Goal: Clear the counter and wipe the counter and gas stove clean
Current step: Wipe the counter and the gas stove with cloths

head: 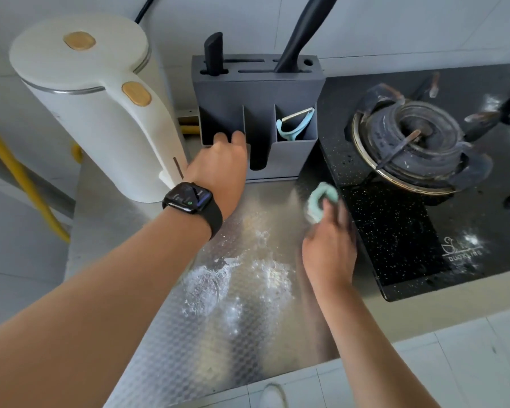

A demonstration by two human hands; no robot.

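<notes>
At ten o'clock stands a tall white electric kettle with tan buttons [95, 113], just beside the left hand [221, 163]. That hand's grip is clamped on the front wall of the grey plastic knife-and-utensil holder [280, 86] at twelve o'clock, with the fingers hooked over the rim of its leftmost pocket. A pale blue peeler [295, 125] sits in the rightmost pocket. Toward six o'clock, white flour-like powder [206, 284] lies scattered on the film-covered grey counter [248, 334]. Right of centre, the right hand [327, 248] has its grip closed round a pale green cleaning cloth [321, 198]. The cloth is pressed on the counter against the edge of the black speckled glass gas stove [395, 231] at three o'clock, which carries powder too. The step looks like wiping the counter while the holder is shifted or steadied. It would go best by lifting the holder rather than dragging it through the powder, minding the top-heavy knives. The cloth should be drawn in overlapping strokes toward six o'clock, gathering the powder instead of pushing it under the stove's edge.
</notes>
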